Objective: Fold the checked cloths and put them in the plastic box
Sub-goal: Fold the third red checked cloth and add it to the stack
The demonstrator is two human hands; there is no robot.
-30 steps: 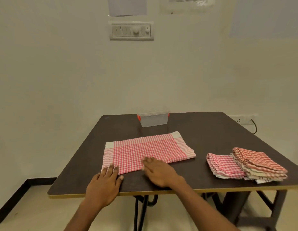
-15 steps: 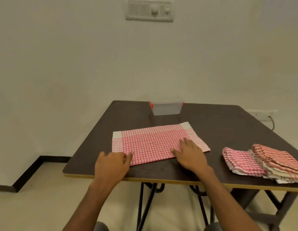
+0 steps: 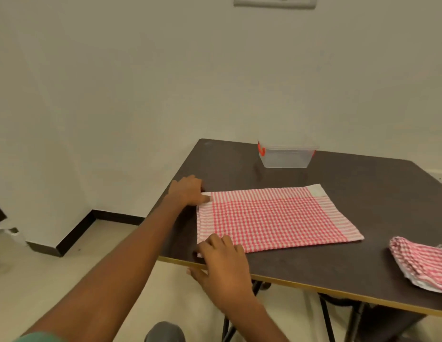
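Observation:
A red-and-white checked cloth, folded to a long rectangle, lies flat on the dark table. My left hand pinches its far-left corner. My right hand rests on its near-left corner at the table's front edge, fingers spread on the fabric and thumb off to the side. A clear plastic box with red clips stands at the back of the table, behind the cloth, with nothing visible inside. A folded checked cloth lies at the right edge of view.
The table's front edge has a light trim, and its black legs show below. The pale floor and a wall with a black skirting lie to the left. A switch plate is on the wall above.
Both hands moved left to the cloth's left end: the left hand to the far corner, the right hand from the right part to the near corner. My view swung left and closer.

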